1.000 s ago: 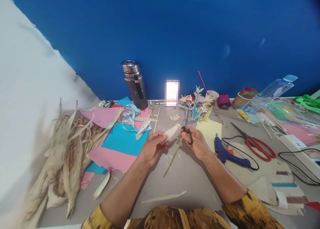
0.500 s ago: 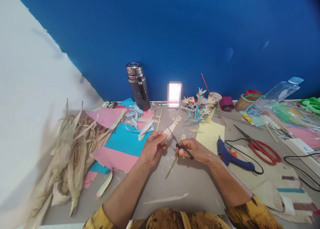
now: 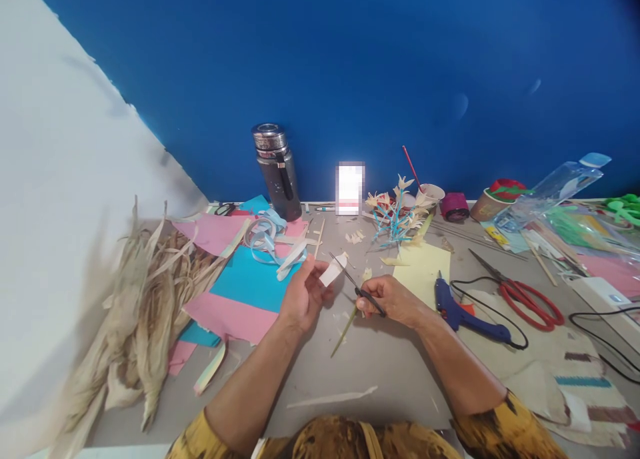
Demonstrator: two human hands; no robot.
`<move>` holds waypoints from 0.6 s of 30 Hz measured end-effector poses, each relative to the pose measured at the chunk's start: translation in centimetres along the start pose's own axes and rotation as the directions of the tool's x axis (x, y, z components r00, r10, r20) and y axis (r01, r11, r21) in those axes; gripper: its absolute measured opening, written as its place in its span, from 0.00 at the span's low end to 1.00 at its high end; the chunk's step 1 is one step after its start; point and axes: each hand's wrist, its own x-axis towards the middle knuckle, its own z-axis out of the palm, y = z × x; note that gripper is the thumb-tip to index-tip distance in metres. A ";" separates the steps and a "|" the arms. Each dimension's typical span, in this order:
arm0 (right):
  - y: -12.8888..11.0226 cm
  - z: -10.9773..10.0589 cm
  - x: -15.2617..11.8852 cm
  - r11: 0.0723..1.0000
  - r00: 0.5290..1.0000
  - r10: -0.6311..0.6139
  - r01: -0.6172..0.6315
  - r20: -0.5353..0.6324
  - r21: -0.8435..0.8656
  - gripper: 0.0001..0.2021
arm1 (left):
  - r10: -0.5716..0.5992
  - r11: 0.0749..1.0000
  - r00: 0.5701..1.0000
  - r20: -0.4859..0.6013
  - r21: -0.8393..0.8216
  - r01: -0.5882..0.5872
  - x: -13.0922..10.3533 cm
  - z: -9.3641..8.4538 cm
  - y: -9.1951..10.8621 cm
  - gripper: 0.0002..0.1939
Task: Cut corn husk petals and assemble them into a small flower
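Note:
Between the fingers of my left hand (image 3: 304, 297) is a short pale strip of corn husk (image 3: 332, 271), its far end pointing up and right. My right hand (image 3: 387, 299) is closed around the black handles of small scissors (image 3: 353, 280); their blades reach up and left across the husk strip's end. A thin green stem (image 3: 345, 333) slants down below my right hand, partly hidden by it. Beyond the hands, small cut husk pieces (image 3: 355, 237) lie on the table. To their right stands a bunch of husk flowers on blue stems (image 3: 397, 222).
Dried husks (image 3: 145, 325) and coloured paper (image 3: 250, 279) lie at left, near a dark thermos (image 3: 279, 179). A blue glue gun (image 3: 465, 315), its black cable and red-handled scissors (image 3: 530, 302) lie at right. A plastic bottle (image 3: 555, 189) leans behind them.
The husk strip in my left hand is tilted differently and shows a shorter, blunter end at the scissors. My left fingers have shifted slightly; the right hand has hardly moved.

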 end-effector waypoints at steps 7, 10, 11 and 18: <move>-0.3 0.1 0.0 1.000 1.000 0.006 -0.006 -0.002 0.002 0.22 | 0.112 0.974 0.993 0.042 0.194 -0.118 -0.1 -0.3 -0.3 0.11; -0.3 0.2 -0.1 1.000 1.000 0.003 -0.003 0.009 -0.010 0.23 | 0.117 0.970 0.992 0.048 0.210 -0.125 0.0 -0.3 -0.4 0.10; -0.3 0.2 -0.1 1.000 1.000 -0.003 0.004 0.015 -0.015 0.24 | 0.114 0.971 0.992 0.050 0.204 -0.122 0.0 -0.3 -0.4 0.10; -0.2 0.3 -0.2 0.999 0.998 -0.033 0.035 0.060 -0.026 0.25 | 0.102 0.976 0.993 0.054 0.186 -0.110 -0.1 -0.2 -0.3 0.10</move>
